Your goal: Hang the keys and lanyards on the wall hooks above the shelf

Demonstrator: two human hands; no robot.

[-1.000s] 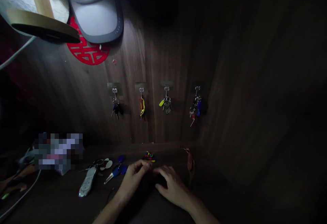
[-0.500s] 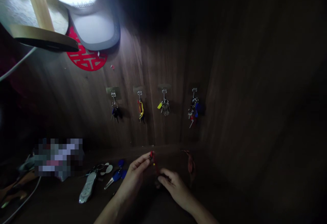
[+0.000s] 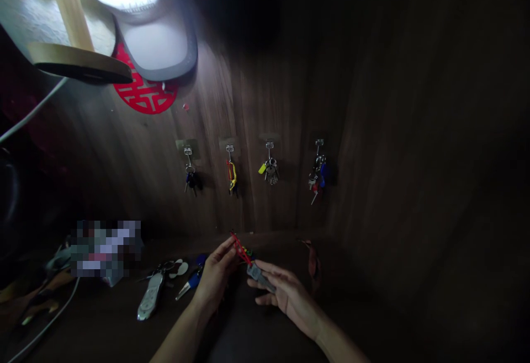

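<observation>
One red cord (image 3: 242, 250) pinched between thumb and fingers of the left hand (image 3: 219, 266). Grey key (image 3: 260, 276) at the cord's lower end, lying against the fingers of the right hand (image 3: 292, 291); whether these clamp it, cannot tell. Both hands above the dark tabletop (image 3: 240, 332). Just left of the left hand: blue-headed key (image 3: 194, 279); further left, silver remote (image 3: 151, 295). Beyond the right hand, slightly right: reddish-brown strap (image 3: 313, 265). Farther off, past both hands, wood-grain wall (image 3: 252, 98) with four hooks, each carrying a key bunch (image 3: 271, 171). Up and left of the left hand, on the wall: red round cut-out (image 3: 149, 100), partly behind grey cap (image 3: 159, 43).
</observation>
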